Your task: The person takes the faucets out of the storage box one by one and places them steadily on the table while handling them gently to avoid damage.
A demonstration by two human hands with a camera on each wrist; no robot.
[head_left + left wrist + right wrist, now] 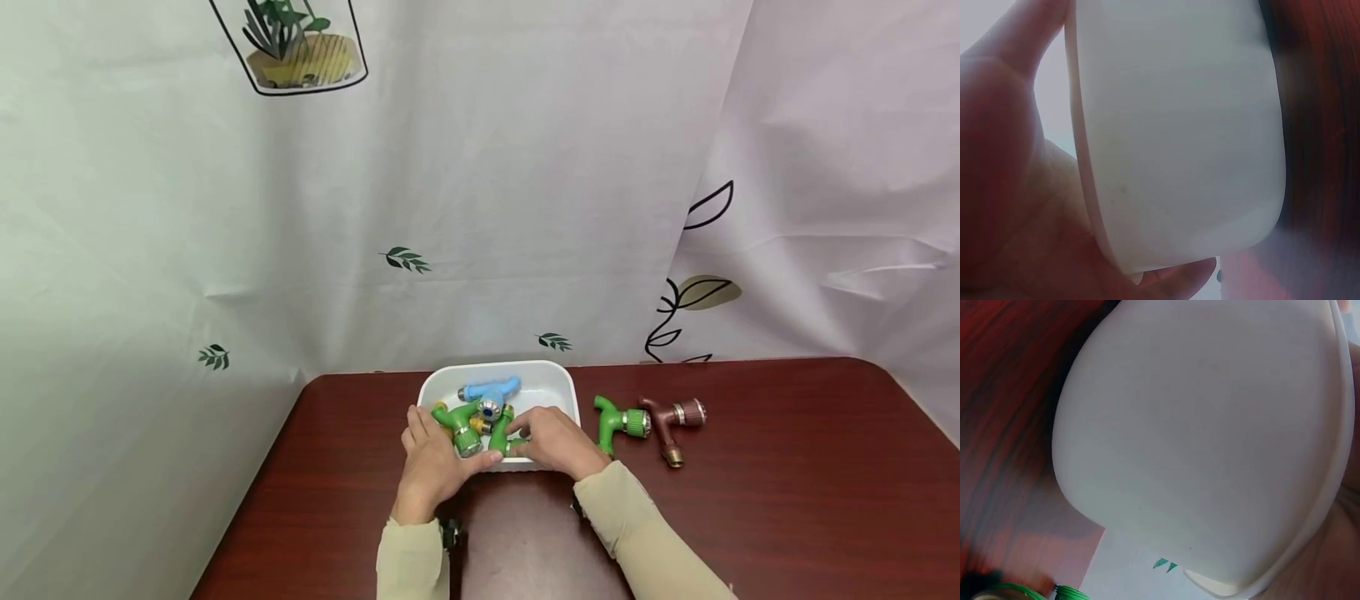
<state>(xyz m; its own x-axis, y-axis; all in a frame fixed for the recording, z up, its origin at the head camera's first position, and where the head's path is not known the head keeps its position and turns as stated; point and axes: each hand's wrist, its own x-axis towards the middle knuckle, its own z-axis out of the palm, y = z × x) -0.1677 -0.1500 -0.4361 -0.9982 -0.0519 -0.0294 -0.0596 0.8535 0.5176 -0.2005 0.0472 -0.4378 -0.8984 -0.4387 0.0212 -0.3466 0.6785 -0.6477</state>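
Note:
A white plastic basin (551, 386) holds several taps. My left hand (435, 462) grips its front left corner, the thumb along the front rim; in the left wrist view fingertips (1194, 275) show past the outer wall. My right hand (558, 442) reaches over the front right rim, its fingers curled at a green tap (501, 429) and pinching it near the handle; the palm partly hides that grip. Left of it lies another green tap (463, 425), with a blue tap (491, 390) behind. Yellow parts (480, 426) show beneath them.
On the dark red wooden table (787, 483), right of the basin, lie a green tap (618, 422) and a brown tap (671, 425) with a brass end. A white curtain (487, 167) with printed leaves hangs behind the table's back edge.

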